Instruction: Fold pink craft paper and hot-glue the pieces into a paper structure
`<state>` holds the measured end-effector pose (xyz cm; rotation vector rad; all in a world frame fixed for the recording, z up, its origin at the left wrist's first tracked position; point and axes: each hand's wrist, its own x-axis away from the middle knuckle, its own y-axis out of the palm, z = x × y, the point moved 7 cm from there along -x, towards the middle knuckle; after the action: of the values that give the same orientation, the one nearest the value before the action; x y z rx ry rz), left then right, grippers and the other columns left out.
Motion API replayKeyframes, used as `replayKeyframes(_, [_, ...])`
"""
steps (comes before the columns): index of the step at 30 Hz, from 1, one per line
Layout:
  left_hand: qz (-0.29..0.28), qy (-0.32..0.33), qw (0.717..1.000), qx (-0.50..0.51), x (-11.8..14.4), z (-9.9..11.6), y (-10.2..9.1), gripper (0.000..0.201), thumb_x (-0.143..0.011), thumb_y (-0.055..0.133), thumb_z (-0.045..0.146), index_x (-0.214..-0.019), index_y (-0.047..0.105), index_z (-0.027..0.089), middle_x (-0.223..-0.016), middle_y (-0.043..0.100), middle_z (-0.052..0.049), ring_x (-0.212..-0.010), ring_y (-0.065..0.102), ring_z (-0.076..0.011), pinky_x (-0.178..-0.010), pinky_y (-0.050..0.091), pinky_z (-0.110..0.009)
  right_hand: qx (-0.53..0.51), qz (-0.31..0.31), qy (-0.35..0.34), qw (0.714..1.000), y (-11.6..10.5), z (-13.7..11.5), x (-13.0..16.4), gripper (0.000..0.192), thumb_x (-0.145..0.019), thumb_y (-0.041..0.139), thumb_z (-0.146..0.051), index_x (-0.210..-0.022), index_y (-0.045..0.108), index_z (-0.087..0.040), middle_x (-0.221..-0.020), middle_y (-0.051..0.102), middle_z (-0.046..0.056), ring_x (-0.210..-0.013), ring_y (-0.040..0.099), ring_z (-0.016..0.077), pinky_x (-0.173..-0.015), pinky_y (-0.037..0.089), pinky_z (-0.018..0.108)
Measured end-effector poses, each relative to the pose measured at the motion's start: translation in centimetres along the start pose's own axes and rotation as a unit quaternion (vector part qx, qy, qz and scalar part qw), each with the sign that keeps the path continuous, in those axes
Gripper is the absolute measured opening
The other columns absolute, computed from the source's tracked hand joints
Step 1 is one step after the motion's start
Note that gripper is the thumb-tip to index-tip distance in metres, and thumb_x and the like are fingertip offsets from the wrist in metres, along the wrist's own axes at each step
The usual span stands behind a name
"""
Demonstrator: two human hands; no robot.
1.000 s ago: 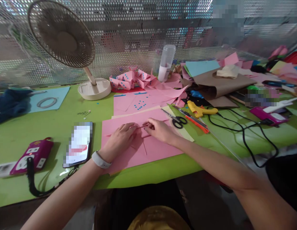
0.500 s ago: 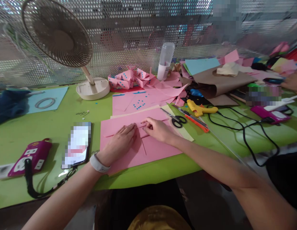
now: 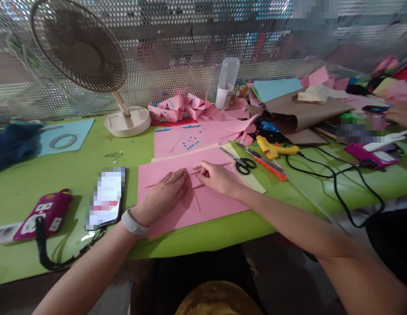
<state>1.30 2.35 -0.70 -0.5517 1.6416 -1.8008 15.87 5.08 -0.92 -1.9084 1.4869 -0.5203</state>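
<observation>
My left hand (image 3: 168, 189) lies flat on a folded piece of pink paper (image 3: 190, 200), its fingers stretched together and pointing right. A larger pink sheet (image 3: 223, 208) is under that piece. Just to the right, my right hand (image 3: 214, 176) is curled, with thumb and index finger pinched at a folded edge of the pink paper near the left fingertips. The fold is partly hidden under both hands. Black-handled scissors (image 3: 244, 166) rest just beyond my right hand, beside an orange utility knife (image 3: 272, 168).
A yellow glue gun (image 3: 276, 148) lies right of the scissors, its black cord trailing right. Behind are folded pink paper shapes (image 3: 177, 108), a clear bottle (image 3: 227, 83) and a fan (image 3: 127, 120). A phone (image 3: 107, 199) and a purple power strip (image 3: 46, 214) lie left. Another person's hand (image 3: 402, 114) is far right.
Both hands keep almost the same place and pose on the pink paper. The other person's hand at the far right has shifted slightly.
</observation>
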Motion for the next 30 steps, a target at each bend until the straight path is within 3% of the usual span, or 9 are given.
replayKeyframes(10, [0.019,0.029,0.999,-0.018,0.1,0.3,-0.2,0.042,-0.098,0.034,0.021,-0.136,0.048,0.011,-0.144,0.05,-0.017,-0.135,0.045,-0.0249,-0.114,0.036,-0.043,0.019,0.0,0.004,1.0,-0.1,-0.3,0.0,0.027,-0.085,0.059,-0.016,-0.111,0.064,-0.02,-0.083,0.072,0.002,-0.073,0.063,0.0145,-0.065,0.041,0.025])
replayKeyframes(18, [0.026,0.004,1.0,-0.014,0.1,0.1,-0.2,0.045,-0.096,0.043,0.022,-0.139,0.044,0.013,-0.148,0.044,-0.017,-0.14,0.038,-0.0255,-0.116,0.032,-0.048,0.023,-0.005,0.003,1.0,-0.1,-0.3,-0.1,0.026,-0.084,0.059,-0.017,-0.11,0.066,-0.02,-0.082,0.072,0.002,-0.071,0.063,0.0145,-0.062,0.04,0.024])
replayKeyframes(23, [0.037,0.014,0.999,-0.012,0.3,0.4,-0.8,0.041,-0.097,0.042,0.023,-0.137,0.048,0.02,-0.148,0.045,-0.014,-0.14,0.038,-0.0245,-0.114,0.034,-0.05,0.016,-0.007,-0.002,1.0,-0.3,-0.3,-0.1,0.028,-0.083,0.059,-0.017,-0.11,0.065,-0.02,-0.084,0.073,0.002,-0.073,0.064,0.0148,-0.063,0.041,0.024])
replayKeyframes(30, [0.001,-0.009,1.0,-0.016,1.3,1.9,-1.2,0.057,-0.097,0.039,0.053,-0.144,0.043,0.021,-0.152,0.039,-0.017,-0.142,0.033,-0.0328,-0.111,0.035,-0.056,0.019,-0.011,0.01,1.0,-0.2,-0.5,-0.1,0.028,-0.084,0.058,-0.018,-0.11,0.065,-0.02,-0.083,0.073,0.002,-0.074,0.066,0.0162,-0.065,0.042,0.026])
